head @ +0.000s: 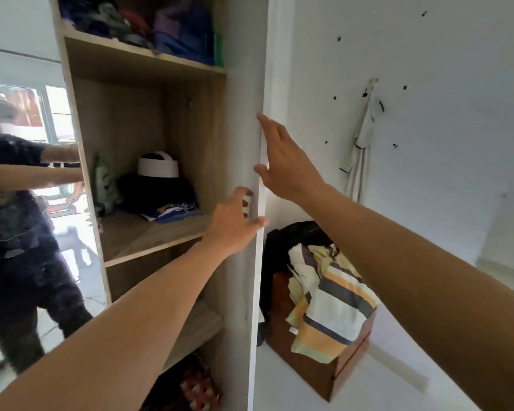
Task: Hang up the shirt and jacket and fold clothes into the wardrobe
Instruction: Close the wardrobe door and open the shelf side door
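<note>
In the head view, a wardrobe [125, 120] is seen standing open, its pale door [244, 114] swung out edge-on toward the camera. The door's edge is gripped by the left hand [235, 223]: the thumb is laid on the front edge and the fingers are curled onto the inner face, where something small and white is partly covered. The right hand [282, 161] is held higher, open, with straight fingers laid flat against the door's edge on its outer side.

A heap of striped clothes [330, 295] in cream, yellow and grey is draped over a brown wooden box [347, 360] on the floor just right of the door, and a dark garment [294, 232] is piled behind it against the wall.

On the middle shelf [137, 235] a white cap [158, 164] is set on dark folded clothes [158, 191]. The top shelf [137, 54] is stuffed with a jumbled pile of clothing [149, 22].

A mirror [57, 247] is fixed left of the shelves, and a person in dark clothes is reflected in it. A white cloth [362, 149] is hung from a hook on the wall.
</note>
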`<move>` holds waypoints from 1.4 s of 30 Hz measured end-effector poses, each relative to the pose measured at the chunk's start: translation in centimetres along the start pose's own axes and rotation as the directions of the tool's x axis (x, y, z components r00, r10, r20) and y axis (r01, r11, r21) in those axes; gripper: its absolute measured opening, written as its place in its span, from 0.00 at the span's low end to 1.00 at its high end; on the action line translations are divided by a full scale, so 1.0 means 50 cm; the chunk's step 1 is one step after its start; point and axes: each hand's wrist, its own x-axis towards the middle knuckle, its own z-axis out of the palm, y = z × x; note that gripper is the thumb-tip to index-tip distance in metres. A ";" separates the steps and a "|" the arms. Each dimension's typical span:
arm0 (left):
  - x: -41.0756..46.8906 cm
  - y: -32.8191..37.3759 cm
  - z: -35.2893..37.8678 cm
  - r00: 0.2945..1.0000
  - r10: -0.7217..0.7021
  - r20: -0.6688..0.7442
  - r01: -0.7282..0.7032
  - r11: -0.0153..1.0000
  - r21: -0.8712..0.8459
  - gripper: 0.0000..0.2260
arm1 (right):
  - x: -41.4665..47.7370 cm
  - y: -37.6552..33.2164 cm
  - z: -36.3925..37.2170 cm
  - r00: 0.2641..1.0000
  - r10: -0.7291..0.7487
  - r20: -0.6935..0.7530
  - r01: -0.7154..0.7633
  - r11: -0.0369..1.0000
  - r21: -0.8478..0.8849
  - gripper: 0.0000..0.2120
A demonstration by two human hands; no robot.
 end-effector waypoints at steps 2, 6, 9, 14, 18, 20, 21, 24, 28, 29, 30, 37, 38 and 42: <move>0.026 0.021 0.042 0.999 0.015 0.029 -0.017 0.998 0.059 0.42 | -0.004 0.035 -0.015 0.998 0.058 0.013 -0.057 0.998 -0.041 0.42; 0.084 0.057 0.132 0.994 0.083 0.068 -0.094 0.981 0.168 0.47 | -0.007 0.120 -0.031 0.988 0.151 0.037 -0.145 0.981 -0.126 0.44; 0.112 0.080 0.190 0.991 0.124 0.052 -0.132 0.969 0.211 0.45 | -0.009 0.170 -0.040 0.978 0.200 0.057 -0.185 0.963 -0.193 0.42; 0.146 0.106 0.263 0.987 0.159 0.002 -0.155 0.957 0.246 0.43 | -0.010 0.250 -0.039 0.983 0.167 0.075 -0.137 0.943 -0.303 0.36; 0.176 0.122 0.305 0.990 0.141 -0.007 -0.135 0.961 0.242 0.43 | -0.009 0.311 -0.046 0.992 0.105 0.066 -0.071 0.915 -0.397 0.34; 0.190 0.130 0.324 0.991 0.130 -0.016 -0.122 0.961 0.249 0.44 | -0.009 0.344 -0.045 0.995 0.068 0.072 -0.023 0.867 -0.498 0.33; 0.193 0.133 0.331 0.992 0.126 -0.020 -0.116 0.960 0.254 0.44 | -0.010 0.354 -0.045 0.996 0.057 0.075 -0.007 0.839 -0.544 0.32; 0.203 0.145 0.354 0.993 0.112 -0.021 -0.102 0.955 0.278 0.43 | -0.011 0.382 -0.043 0.991 0.078 0.110 0.002 0.806 -0.592 0.31; 0.219 0.162 0.372 0.993 0.114 -0.022 -0.103 0.952 0.289 0.38 | -0.009 0.409 -0.048 0.978 0.133 0.160 -0.012 0.803 -0.596 0.29; 0.224 0.163 0.374 0.994 0.111 -0.011 -0.103 0.951 0.292 0.37 | -0.009 0.414 -0.049 0.973 0.149 0.175 -0.016 0.804 -0.595 0.28; 0.228 0.162 0.375 0.995 0.104 0.006 -0.101 0.951 0.293 0.36 | -0.008 0.418 -0.049 0.967 0.164 0.192 -0.019 0.806 -0.591 0.27; 0.255 0.156 0.397 0.988 0.064 0.142 -0.103 0.951 0.290 0.33 | -0.008 0.456 -0.049 0.927 0.252 0.277 -0.048 0.813 -0.580 0.31; 0.257 0.158 0.399 0.986 0.056 0.156 -0.101 0.950 0.297 0.33 | -0.008 0.460 -0.048 0.923 0.259 0.283 -0.052 0.815 -0.577 0.31; 0.266 0.163 0.402 0.975 0.030 0.220 -0.104 0.938 0.332 0.33 | -0.004 0.478 -0.039 0.919 0.269 0.290 -0.065 0.826 -0.560 0.32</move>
